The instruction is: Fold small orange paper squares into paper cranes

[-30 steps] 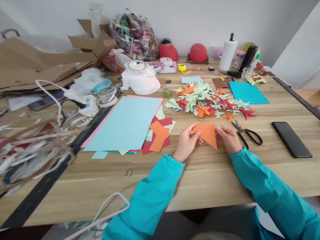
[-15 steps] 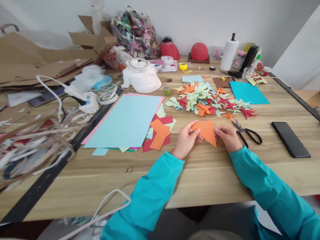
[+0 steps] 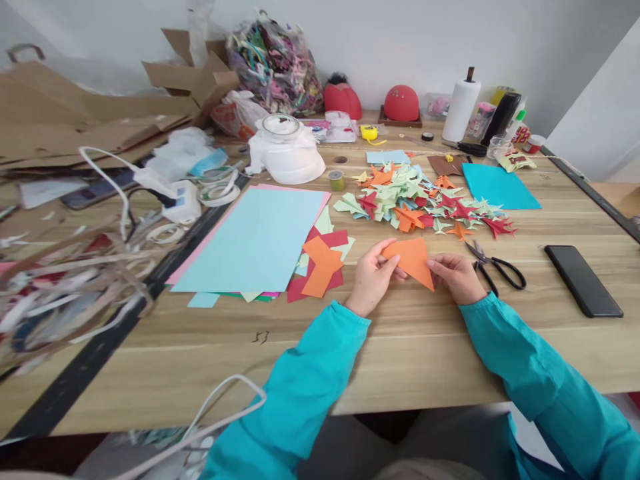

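A piece of orange paper point(image 3: 411, 261), roughly triangular, is held just above the wooden table between my two hands. My left hand point(image 3: 374, 275) pinches its left corner, thumb on top and fingers beneath. At its right edge, my right hand point(image 3: 456, 275) grips with thumb and fingertips. Beyond them lies a heap of small folded paper shapes point(image 3: 405, 193) in green, orange, red and blue. Black-handled scissors point(image 3: 496, 265) rest partly open to the right of my right hand. Left of my left hand are orange paper offcuts point(image 3: 321, 268) over red and green ones.
Large light-blue sheets point(image 3: 255, 237) are stacked at left. A black phone point(image 3: 583, 280) lies at right, a teal sheet point(image 3: 501, 186) behind it. Tangled strips point(image 3: 65, 293), a power strip point(image 3: 183, 202) and cardboard point(image 3: 90, 120) crowd the far left. A white cable point(image 3: 220, 427) hangs in front.
The whole view has shifted slightly. Both hands keep their hold on the orange paper, with hardly any movement.
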Tool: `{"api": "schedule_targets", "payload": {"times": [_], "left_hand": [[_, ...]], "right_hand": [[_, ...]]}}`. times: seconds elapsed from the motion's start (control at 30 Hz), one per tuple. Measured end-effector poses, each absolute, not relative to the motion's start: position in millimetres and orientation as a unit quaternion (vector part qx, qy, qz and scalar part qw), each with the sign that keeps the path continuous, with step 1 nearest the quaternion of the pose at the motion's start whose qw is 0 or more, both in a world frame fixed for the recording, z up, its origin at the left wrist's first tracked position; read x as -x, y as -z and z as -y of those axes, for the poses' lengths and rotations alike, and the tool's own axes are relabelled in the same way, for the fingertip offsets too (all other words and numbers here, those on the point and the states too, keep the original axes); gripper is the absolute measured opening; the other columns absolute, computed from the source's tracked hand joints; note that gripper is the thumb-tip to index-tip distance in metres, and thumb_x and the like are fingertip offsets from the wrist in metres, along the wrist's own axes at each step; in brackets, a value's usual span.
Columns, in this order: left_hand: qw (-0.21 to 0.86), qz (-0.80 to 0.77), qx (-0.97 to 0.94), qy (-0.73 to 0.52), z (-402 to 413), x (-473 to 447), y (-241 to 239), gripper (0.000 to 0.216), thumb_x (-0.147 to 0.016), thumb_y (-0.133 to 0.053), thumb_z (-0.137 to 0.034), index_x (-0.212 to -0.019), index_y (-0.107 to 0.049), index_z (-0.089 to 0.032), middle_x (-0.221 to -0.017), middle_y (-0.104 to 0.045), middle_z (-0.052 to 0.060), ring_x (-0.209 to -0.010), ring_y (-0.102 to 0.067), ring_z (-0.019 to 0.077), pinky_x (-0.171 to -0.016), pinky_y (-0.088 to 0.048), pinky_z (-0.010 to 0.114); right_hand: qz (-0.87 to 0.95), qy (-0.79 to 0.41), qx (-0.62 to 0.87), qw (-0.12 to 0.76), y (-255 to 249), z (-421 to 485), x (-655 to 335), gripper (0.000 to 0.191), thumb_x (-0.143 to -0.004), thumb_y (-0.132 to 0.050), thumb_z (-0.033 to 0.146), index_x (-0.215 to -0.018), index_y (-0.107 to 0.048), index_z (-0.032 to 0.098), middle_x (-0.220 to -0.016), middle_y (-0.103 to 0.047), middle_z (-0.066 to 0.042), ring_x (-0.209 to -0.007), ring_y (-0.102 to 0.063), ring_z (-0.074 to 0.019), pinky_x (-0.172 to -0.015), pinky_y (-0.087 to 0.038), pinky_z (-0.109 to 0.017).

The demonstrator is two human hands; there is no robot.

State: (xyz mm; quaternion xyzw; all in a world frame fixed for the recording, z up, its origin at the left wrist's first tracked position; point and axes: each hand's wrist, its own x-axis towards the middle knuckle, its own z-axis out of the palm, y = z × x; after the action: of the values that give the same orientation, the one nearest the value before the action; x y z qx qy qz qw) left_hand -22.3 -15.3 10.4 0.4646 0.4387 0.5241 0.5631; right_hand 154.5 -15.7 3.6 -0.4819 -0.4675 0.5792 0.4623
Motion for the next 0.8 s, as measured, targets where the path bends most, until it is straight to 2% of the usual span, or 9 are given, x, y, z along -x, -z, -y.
{"api": "schedule_targets", "payload": {"times": [0.5, 0.8], "left_hand": [[0.553, -0.443, -0.467, -0.529, 13.3, 24.1, -9.3, 0.052, -0.074, -0.063, -0.028, -0.120, -0.051, -0.011, -0.053, -0.061, -0.002, -0.048, -0.061, 0.0133, -0.051, -0.053, 0.024], [0.568, -0.424, -0.457, -0.538, 12.3, 23.8, -6.6, 0.051, -0.076, -0.061, -0.029, -0.122, -0.049, -0.013, -0.060, -0.061, 0.000, -0.057, -0.064, 0.0159, -0.054, -0.055, 0.028]], "right_hand": [[0.455, -0.600, 0.464, 0.466, -0.6, 16.1, -153.8, 0.027, -0.063, -0.073, 0.041, -0.065, -0.064, 0.017, -0.052, -0.059, 0.002, -0.046, -0.051, -0.0094, -0.045, -0.041, -0.022], [0.389, -0.669, 0.426, 0.469, -5.0, 19.5, -149.9, 0.029, -0.061, -0.075, 0.041, -0.068, -0.062, 0.016, -0.054, -0.057, 0.002, -0.047, -0.051, -0.0081, -0.044, -0.040, -0.020]]}}
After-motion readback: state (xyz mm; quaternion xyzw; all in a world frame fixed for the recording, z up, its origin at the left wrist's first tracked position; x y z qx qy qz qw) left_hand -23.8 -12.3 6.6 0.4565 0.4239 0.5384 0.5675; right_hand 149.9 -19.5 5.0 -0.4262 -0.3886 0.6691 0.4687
